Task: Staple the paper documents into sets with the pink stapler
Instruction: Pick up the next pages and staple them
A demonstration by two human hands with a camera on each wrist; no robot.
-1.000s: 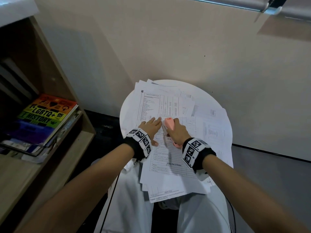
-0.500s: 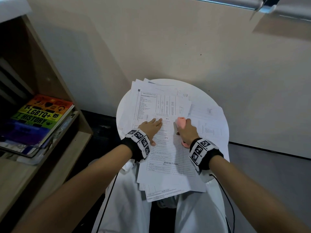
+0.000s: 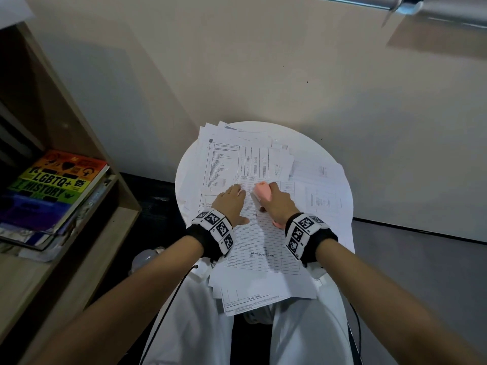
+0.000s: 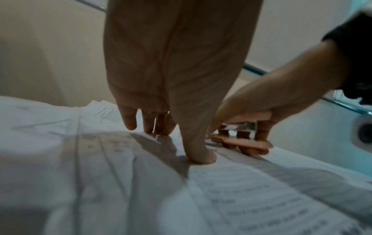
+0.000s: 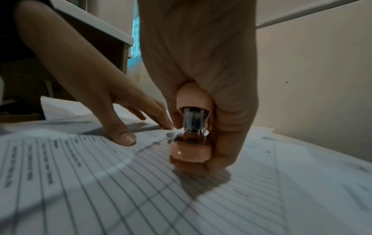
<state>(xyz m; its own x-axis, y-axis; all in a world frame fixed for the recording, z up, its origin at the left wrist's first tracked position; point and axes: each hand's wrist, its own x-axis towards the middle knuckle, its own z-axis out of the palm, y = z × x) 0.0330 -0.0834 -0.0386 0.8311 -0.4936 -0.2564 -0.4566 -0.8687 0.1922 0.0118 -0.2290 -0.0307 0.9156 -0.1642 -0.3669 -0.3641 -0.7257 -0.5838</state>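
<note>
Since half a sec ago right hand [image 3: 279,204] w/ pink stapler [image 3: 263,191] has slid back left toward left hand, from the right part of the top sheet to near its middle at the far edge; left hand stays put.

Far left: wooden shelf unit [image 3: 79,143] w/ a stack of books, rainbow-cover book [image 3: 52,188] on top; next, round white table [image 3: 329,154] against the wall, covered w/ loose paper documents [image 3: 263,246], some overhanging the near edge above the person's lap.

Left hand [image 3: 229,204]: flat on the top sheet, fingers straight, thumb tip pressing paper, holding nothing; sheet pinned under fingertips [image 4: 149,127].

Just right of it, nearly touching: right hand wrapped round stapler, thumb on one side, fingers [image 4: 261,132] on the other, a firm grasp; stapler held just above the top sheet near its far edge, metal mouth [image 5: 194,122] partly open; can't tell if paper sits between its halves.

Both wrists carry black bands w/ printed marker tags [image 3: 218,227].
</note>
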